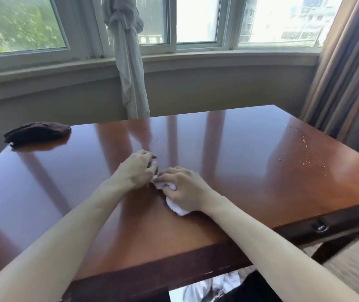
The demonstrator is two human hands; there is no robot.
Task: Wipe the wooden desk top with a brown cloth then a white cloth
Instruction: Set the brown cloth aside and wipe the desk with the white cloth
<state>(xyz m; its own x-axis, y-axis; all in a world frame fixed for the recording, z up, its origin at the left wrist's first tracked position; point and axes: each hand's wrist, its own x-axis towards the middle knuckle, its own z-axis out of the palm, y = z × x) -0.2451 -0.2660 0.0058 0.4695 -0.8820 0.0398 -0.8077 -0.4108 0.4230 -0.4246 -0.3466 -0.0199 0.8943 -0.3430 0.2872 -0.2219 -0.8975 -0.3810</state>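
A glossy reddish wooden desk top (228, 149) fills the middle of the view. The white cloth (177, 208) is bunched at the desk's centre, mostly hidden under my right hand (184, 188), whose fingers curl round it. My left hand (138, 168) lies just to the left with its fingers bent down, the fingertips pinching the cloth's near-left edge. The brown cloth (36, 132) lies folded at the far left corner of the desk, apart from both hands.
Pale crumbs (303, 153) are scattered on the desk's right part. A window sill and a tied white curtain (128, 62) stand behind the desk, brown drapes (344, 73) at the right. A metal handle (320, 225) is on the desk's right front edge.
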